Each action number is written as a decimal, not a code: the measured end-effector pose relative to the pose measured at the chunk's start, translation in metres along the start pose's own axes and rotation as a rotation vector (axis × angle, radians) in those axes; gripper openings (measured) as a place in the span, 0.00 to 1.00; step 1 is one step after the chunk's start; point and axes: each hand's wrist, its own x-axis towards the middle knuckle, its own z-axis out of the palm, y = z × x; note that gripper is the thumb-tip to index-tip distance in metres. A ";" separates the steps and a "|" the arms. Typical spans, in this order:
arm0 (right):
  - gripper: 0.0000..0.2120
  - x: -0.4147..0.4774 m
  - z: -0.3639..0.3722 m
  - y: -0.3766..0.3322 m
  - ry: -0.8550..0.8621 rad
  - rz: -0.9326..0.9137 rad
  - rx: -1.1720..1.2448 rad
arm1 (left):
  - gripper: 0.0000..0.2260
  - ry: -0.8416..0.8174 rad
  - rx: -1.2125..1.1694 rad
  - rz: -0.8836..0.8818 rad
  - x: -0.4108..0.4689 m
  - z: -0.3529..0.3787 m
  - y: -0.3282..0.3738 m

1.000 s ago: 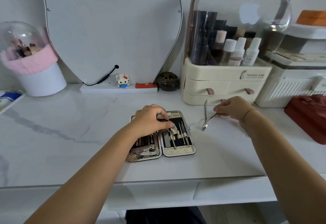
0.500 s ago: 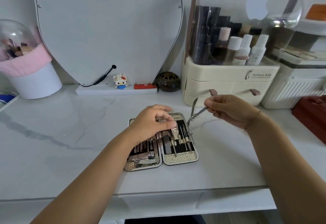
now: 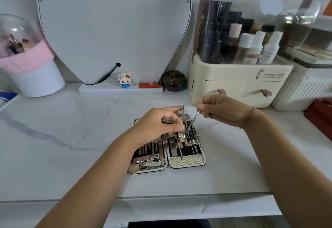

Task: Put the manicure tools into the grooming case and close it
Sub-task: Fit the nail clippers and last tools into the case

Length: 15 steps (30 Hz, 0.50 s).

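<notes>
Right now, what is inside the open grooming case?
The grooming case holds nail clippers in its left half, slim tools under straps in its right. The left hand covers its upper part, so that is hidden.

The white marbled tabletop (image 3: 53, 147) in front of me carries my open grooming case (image 3: 186, 163), which lies flat near the front edge, about midway along it. Along the back edge, from left to right, stand a white pot (image 3: 37, 82) with pink cloth round its rim, the flat white base of the mirror (image 3: 107, 89), a small dark round jar (image 3: 173, 80) just beside that base, a cream makeup box (image 3: 233, 84) with a clear lid, and a white ribbed box (image 3: 301, 91). A red case (image 3: 319, 112) sits at the right edge, and a tray (image 3: 7, 100) pokes in at the left edge.
</notes>
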 end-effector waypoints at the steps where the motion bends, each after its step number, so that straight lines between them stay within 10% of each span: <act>1: 0.06 0.000 0.000 0.000 0.000 0.014 0.025 | 0.01 -0.009 -0.002 0.001 0.000 0.000 0.000; 15: 0.08 0.018 0.030 -0.009 0.344 0.288 -0.134 | 0.02 0.003 -0.029 0.009 0.000 0.000 0.002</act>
